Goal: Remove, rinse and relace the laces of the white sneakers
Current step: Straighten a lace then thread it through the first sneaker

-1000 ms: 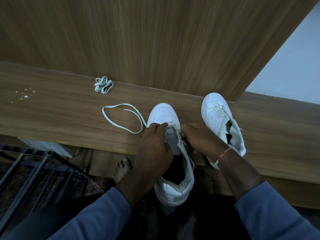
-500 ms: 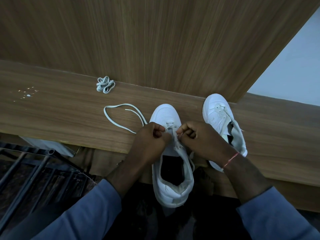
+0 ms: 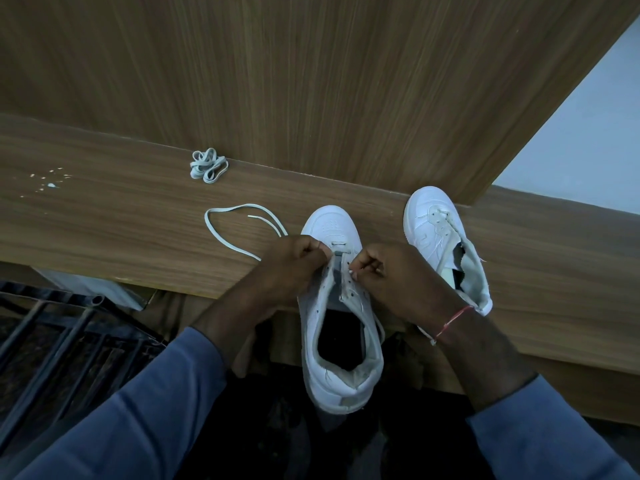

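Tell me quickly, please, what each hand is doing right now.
Left hand: closed, pinching the lace beside the sneaker.
Right hand: closed, pinching the lace tip at the eyelets.

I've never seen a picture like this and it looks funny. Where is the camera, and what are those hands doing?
The camera sits on a person's head, looking down, so you see only their arms. On the wooden ledge rest two white sneakers. The left hand and the right hand each pinch one lace that crosses the first holes of the middle sneaker; its long tail loops on the ledge. The other sneaker sits at the right, and a bundled lace lies farther back.
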Tool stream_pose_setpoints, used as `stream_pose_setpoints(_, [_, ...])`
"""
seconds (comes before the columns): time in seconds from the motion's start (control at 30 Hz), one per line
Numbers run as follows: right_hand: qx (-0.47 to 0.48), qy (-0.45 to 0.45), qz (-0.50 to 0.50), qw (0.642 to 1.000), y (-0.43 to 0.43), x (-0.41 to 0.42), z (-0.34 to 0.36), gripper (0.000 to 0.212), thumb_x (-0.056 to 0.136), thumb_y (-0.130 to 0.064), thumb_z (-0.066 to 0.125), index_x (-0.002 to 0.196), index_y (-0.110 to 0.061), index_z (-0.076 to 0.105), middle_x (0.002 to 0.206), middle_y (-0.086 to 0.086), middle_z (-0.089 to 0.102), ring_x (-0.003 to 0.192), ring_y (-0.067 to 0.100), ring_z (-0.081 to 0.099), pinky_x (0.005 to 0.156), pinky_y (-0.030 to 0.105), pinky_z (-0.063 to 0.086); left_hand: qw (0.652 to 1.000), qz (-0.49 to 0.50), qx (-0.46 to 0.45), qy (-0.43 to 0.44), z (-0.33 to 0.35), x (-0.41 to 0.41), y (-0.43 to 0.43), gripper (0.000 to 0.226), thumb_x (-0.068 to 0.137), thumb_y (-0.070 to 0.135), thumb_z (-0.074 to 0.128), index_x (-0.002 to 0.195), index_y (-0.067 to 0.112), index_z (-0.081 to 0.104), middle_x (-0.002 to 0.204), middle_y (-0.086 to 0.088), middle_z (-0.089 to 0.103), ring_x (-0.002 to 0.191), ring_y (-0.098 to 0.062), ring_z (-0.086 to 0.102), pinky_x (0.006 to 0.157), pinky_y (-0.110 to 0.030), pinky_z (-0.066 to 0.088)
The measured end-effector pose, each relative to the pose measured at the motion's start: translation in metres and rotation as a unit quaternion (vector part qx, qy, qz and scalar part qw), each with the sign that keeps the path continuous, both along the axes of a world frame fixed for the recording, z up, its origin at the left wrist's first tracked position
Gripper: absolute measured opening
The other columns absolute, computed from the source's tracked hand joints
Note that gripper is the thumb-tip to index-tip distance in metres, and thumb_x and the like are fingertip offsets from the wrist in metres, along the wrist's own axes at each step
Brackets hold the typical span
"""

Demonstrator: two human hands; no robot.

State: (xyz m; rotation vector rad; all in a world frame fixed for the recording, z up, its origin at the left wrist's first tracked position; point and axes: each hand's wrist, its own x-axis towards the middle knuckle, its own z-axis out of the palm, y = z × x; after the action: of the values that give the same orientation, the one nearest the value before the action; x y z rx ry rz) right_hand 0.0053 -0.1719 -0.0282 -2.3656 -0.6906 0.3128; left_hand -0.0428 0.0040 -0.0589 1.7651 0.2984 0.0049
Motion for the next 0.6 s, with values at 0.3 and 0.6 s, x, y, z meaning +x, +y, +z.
stream_pose_setpoints(0.3, [-0.003,-0.001,-0.010,1.000,0.003,-0.002,-0.005,0.010,0.093,-0.019,0.059,0.092,-0.021,0.068,0.080,-0.013,0.067,0.075,-0.001,0.060,0.071,0.020,0.049,0.987,0.054,0.143,-0.055,-0.006,0.000,-0.007,0.011,0.087,0.018,0.066,0.078,0.012,0.068,0.061,0.009,0.062,0.047,0.003,0.052,0.049,-0.014,0.041])
stream_pose_setpoints(0.6, [0.013,0.093,-0.092,0.991,0.010,-0.006,0.003,0.012,0.089,-0.019,0.058,0.084,-0.016,0.068,0.070,-0.004,0.067,0.055,0.005,0.057,0.060,0.028,0.050,0.977,0.059,0.205,-0.012,0.009,-0.011,-0.017,0.013,0.078,0.035,0.065,0.077,0.022,0.063,0.067,0.009,0.063,0.060,0.001,0.057,0.059,-0.019,0.043])
